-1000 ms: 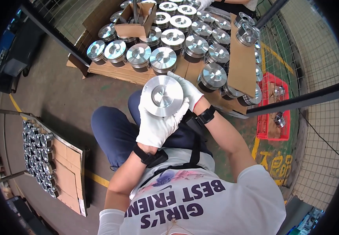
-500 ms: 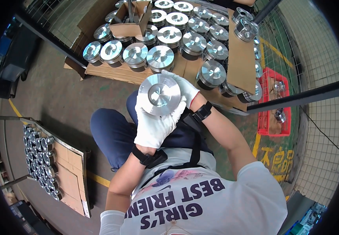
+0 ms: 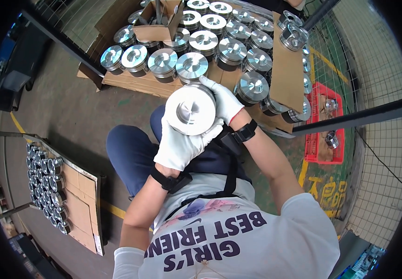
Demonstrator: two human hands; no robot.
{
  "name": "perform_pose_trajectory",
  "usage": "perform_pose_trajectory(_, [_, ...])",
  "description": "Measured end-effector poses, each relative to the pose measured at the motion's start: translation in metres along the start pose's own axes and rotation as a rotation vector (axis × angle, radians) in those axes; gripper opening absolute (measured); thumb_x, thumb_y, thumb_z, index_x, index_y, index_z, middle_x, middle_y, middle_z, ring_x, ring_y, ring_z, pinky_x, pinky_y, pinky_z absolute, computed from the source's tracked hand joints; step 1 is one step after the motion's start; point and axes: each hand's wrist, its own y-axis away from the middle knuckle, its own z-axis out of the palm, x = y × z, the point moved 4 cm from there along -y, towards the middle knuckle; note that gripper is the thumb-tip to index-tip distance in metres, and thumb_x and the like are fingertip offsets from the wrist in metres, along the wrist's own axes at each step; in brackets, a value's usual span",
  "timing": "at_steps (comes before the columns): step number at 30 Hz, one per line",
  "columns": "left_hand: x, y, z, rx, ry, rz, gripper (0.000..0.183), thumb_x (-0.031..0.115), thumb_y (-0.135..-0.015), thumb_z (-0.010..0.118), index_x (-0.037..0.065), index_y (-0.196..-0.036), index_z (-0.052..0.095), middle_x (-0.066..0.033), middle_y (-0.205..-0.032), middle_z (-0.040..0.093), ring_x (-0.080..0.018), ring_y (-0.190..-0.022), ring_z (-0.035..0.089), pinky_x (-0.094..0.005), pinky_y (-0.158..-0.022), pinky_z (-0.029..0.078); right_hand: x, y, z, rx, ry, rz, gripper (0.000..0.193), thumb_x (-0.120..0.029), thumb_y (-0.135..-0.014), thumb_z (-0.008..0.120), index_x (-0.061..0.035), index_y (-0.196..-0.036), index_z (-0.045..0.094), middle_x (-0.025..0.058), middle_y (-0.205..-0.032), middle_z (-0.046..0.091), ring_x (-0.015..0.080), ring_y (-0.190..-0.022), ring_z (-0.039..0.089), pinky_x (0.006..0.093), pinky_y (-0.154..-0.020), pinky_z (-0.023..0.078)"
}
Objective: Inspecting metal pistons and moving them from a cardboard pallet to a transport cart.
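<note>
A round silver piston (image 3: 175, 109) is held above my lap, its bright crown with a shallow central bowl turned up toward me. My left hand (image 3: 180, 146), in a white glove, cups it from below, with the thumb along its near right edge. My right hand (image 3: 224, 100), gloved likewise, grips the far right side; some of its fingers are hidden behind the piston. Just beyond, rows of similar pistons (image 3: 192, 66) stand crown up on a cardboard-covered table (image 3: 136, 85).
A small cardboard box (image 3: 154, 33) sits among the pistons. More pistons (image 3: 294, 37) lie on a cardboard sheet (image 3: 287, 76). At right are a black bar (image 3: 354, 115) and a red crate (image 3: 310, 144). A low cart (image 3: 82, 204) at left carries several metal parts.
The piston has tilted slightly, and its crown now shines nearly white. My right hand has moved a little to the right around its side, while the left still supports it.
</note>
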Motion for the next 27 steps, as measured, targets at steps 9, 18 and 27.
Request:
perform_pose_trajectory(9, [-0.008,-0.002,0.016,-0.106,-0.410,0.008,0.045,0.039,-0.095,0.063,0.018,-0.133,0.054,0.0021,-0.145,0.049,-0.0191,-0.126,0.050,-0.0387,-0.110,0.036,-0.001,0.014,-0.010,-0.376,-0.146,-0.035,0.035,-0.029,-0.104,0.048,-0.0023,-0.123,0.059,0.0104,-0.113,0.068,0.0205,-0.104,0.065,0.0357,-0.092,0.053])
perform_pose_trajectory(18, [-0.019,-0.004,0.024,-0.109,-0.009,-0.040,0.058,0.048,-0.104,0.038,0.008,-0.146,0.031,-0.0178,-0.149,0.036,-0.0384,-0.133,0.044,-0.0572,-0.105,0.047,0.023,0.013,-0.034,-0.620,-0.315,-0.067,0.046,-0.036,-0.107,0.037,-0.0064,-0.142,0.044,0.0095,-0.140,0.054,0.0209,-0.125,0.054,0.0362,-0.105,0.047])
perform_pose_trajectory(27, [-0.022,-0.005,0.010,-0.017,-0.171,0.031,0.072,0.062,-0.097,0.043,0.008,-0.145,0.036,-0.0170,-0.142,0.047,-0.0375,-0.123,0.054,-0.0572,-0.097,0.051,-0.006,0.025,-0.012,-0.165,-0.265,-0.050,0.038,-0.034,-0.099,0.058,0.0006,-0.115,0.065,0.0126,-0.110,0.071,0.0252,-0.099,0.068,0.0392,-0.092,0.054])
